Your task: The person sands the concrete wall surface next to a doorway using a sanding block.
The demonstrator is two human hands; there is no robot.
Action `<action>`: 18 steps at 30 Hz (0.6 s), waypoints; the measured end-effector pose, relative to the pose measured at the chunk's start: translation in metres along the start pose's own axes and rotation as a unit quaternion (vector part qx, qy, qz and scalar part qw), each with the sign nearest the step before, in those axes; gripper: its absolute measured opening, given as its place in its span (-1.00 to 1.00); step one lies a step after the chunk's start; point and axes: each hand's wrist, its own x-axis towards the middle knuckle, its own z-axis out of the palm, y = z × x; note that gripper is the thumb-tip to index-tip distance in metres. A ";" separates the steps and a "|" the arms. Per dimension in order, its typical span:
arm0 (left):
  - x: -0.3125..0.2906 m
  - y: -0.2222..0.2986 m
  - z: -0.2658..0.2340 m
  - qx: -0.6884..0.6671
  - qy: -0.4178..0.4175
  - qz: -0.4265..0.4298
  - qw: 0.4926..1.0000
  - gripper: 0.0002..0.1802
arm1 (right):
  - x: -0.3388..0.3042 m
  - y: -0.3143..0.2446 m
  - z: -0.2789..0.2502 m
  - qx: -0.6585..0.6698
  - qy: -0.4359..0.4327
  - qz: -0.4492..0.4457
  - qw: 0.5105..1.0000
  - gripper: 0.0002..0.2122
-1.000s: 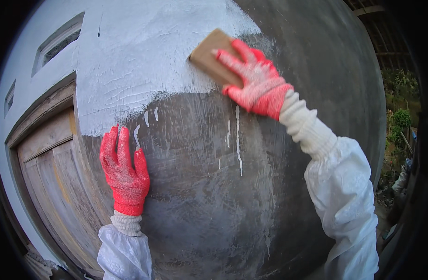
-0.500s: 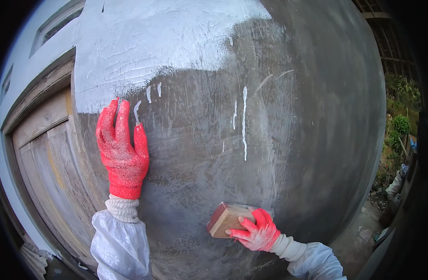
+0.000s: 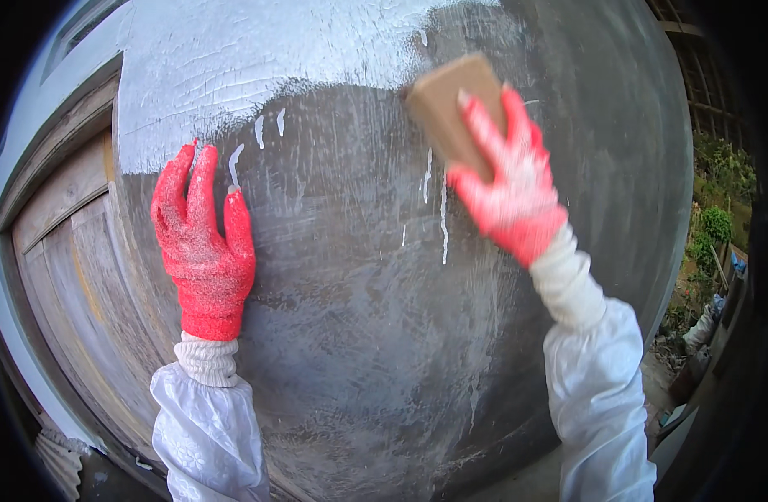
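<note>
Before me stands a grey wall (image 3: 342, 293) with white paint (image 3: 250, 63) over its upper left part, ending in a ragged edge. Several thin white drips run down the grey below that edge. My left hand (image 3: 207, 251), in a red dusty glove, rests flat on the wall with its fingers stretched up to the paint's lower border. A brown sanding block (image 3: 444, 105) is gripped in my right hand (image 3: 518, 188), also red-gloved and a little blurred. The block is at the wall near the paint's right edge; its face toward the wall is hidden.
A weathered wooden door (image 3: 79, 259) in a wooden frame stands at the left. On the far right, past the wall's edge, are green plants (image 3: 717, 224), a whitish sack (image 3: 699, 333) and scattered debris. Dark roof beams (image 3: 710, 75) show at upper right.
My right hand has swept the sanding block up the wall, from low on the right to beside the white paint. My left hand keeps its place on the wall; the view has shifted slightly.
</note>
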 end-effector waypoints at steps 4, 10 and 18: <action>0.007 -0.008 -0.023 0.030 0.003 0.010 0.999 -0.44 | -0.207 -0.058 -0.020 0.129 -0.303 -0.279 0.902 -0.39; 0.003 0.002 0.004 -0.013 -0.004 0.007 1.000 -0.43 | -0.218 -0.032 -0.030 0.054 -0.339 -0.434 0.833 -0.35; 0.005 0.007 0.001 -0.009 0.001 0.006 1.000 -0.42 | 0.073 0.068 -0.012 -0.094 0.044 0.105 0.989 -0.27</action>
